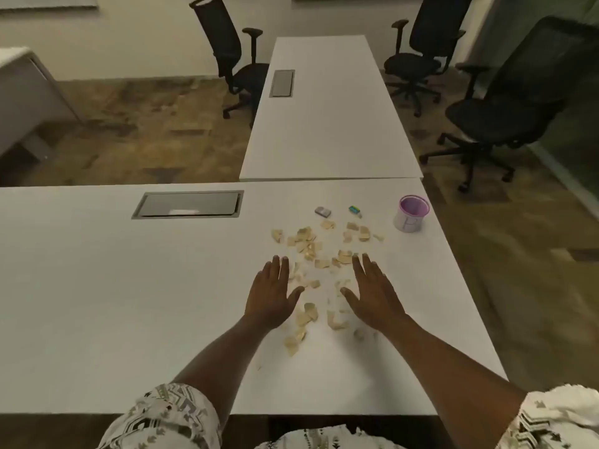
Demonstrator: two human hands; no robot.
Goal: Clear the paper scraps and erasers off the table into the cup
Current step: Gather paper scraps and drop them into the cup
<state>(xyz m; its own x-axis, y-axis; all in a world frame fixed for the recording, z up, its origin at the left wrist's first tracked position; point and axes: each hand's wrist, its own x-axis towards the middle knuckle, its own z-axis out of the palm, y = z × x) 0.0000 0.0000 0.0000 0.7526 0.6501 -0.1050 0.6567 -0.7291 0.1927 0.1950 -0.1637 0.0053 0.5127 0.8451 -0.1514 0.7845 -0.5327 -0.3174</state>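
Several small tan paper scraps (310,246) lie scattered over the white table (97,286), from its middle back toward the near edge. My left hand (271,293) and my right hand (372,291) rest flat and open on either side of the scraps, palms down, holding nothing. Behind the scraps sit a grey-white eraser (322,211) and a small green-blue eraser (355,210). A white cup with a purple rim (411,213) stands upright near the table's right edge, to the right of the erasers.
A grey cable hatch (189,204) is set into the table at the back left. A second white table (327,118) butts against the far edge. Black office chairs (499,115) stand on the floor at right and behind.
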